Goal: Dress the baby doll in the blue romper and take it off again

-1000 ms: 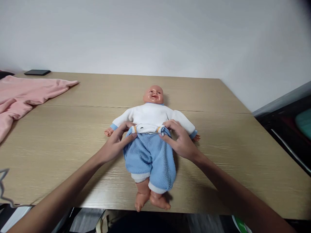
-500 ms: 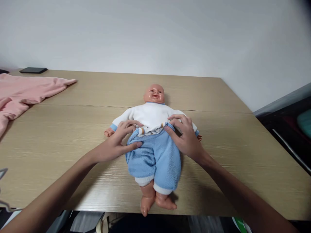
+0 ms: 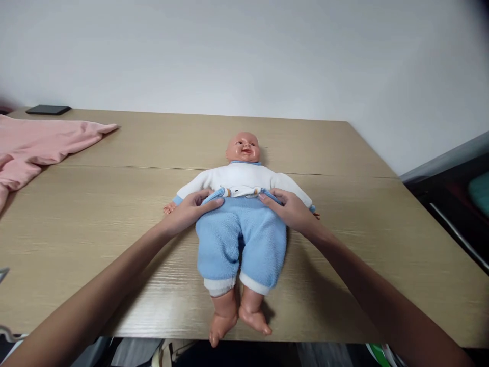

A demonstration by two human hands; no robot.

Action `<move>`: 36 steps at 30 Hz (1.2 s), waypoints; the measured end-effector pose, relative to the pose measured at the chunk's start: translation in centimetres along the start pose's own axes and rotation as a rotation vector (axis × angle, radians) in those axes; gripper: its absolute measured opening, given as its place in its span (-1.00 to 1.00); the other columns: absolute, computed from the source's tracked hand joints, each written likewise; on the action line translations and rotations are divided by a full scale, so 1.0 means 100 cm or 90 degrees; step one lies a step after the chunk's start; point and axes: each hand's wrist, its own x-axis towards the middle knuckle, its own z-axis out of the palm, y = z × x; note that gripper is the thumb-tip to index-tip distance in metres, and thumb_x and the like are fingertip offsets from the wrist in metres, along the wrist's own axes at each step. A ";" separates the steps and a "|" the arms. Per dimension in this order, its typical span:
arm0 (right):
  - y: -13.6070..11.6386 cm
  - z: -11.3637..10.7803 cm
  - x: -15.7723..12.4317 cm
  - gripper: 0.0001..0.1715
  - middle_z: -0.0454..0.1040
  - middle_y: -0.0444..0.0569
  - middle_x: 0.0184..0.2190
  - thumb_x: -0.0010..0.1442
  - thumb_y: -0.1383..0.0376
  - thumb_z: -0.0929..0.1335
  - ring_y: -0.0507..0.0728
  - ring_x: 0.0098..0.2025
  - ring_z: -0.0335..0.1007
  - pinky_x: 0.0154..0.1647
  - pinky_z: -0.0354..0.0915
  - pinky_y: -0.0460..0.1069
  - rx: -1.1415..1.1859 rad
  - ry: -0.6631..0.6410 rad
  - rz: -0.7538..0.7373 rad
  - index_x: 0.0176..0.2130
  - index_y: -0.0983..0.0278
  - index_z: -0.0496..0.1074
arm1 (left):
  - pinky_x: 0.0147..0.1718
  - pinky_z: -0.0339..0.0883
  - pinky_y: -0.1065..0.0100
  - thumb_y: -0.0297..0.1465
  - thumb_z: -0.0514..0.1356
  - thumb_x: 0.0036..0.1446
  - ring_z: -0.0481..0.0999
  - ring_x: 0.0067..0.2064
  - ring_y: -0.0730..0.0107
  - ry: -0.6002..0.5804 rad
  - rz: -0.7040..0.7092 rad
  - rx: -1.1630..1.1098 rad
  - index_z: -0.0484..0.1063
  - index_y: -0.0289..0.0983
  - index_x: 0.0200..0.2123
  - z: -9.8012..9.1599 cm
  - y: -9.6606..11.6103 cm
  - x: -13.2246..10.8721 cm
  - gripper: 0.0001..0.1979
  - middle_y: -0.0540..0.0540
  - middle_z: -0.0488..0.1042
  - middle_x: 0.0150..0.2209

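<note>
A baby doll [image 3: 243,148] lies on its back on the wooden table [image 3: 114,214], head away from me, bare feet at the near edge. It wears a white top [image 3: 239,178] and fluffy blue trousers [image 3: 240,239]. My left hand [image 3: 191,210] pinches the trousers' waistband at the doll's left-side hip as I see it. My right hand [image 3: 288,209] pinches the waistband on the other side. Both hands are closed on the fabric, and the waistband sits high on the doll's belly.
A pink cloth [image 3: 34,148] lies at the table's far left. A dark phone [image 3: 48,109] rests at the far left corner by the white wall. Dark furniture [image 3: 454,204] stands to the right of the table.
Both hands have pulled the waistband up the doll's belly. The trousers now lie straighter and the two legs are apart. The doll's feet have shifted slightly toward the near edge.
</note>
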 end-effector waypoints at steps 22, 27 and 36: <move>0.019 0.047 -0.058 -0.30 0.73 0.01 0.10 0.17 -0.30 0.57 0.37 0.21 0.63 0.29 0.53 0.26 0.422 0.142 0.174 0.09 0.06 0.64 | 0.12 0.50 0.16 0.02 0.52 0.18 0.64 0.18 -0.03 0.103 -0.054 -0.340 0.61 -0.17 0.15 0.033 -0.045 -0.052 -0.41 -0.17 0.71 0.09; 0.033 0.033 -0.041 -0.41 0.72 0.00 -0.10 0.31 -0.28 0.43 0.33 0.08 0.62 0.19 0.52 0.21 0.295 0.114 0.081 -0.13 0.15 0.63 | 0.01 0.45 0.17 -0.09 0.39 0.29 0.59 -0.02 0.04 0.091 0.054 -0.200 0.60 -0.23 -0.25 0.013 -0.051 -0.036 -0.69 -0.15 0.64 -0.17; 0.021 0.013 -0.031 -0.70 0.44 -0.09 -0.33 0.32 -0.02 0.38 0.22 -0.25 0.35 -0.14 0.36 0.11 0.212 0.093 -0.022 -0.24 0.14 0.45 | -0.04 0.33 0.19 -0.03 0.37 0.32 0.43 -0.12 0.13 0.004 0.217 -0.140 0.54 -0.22 -0.22 -0.005 -0.043 -0.018 -0.64 -0.11 0.44 -0.21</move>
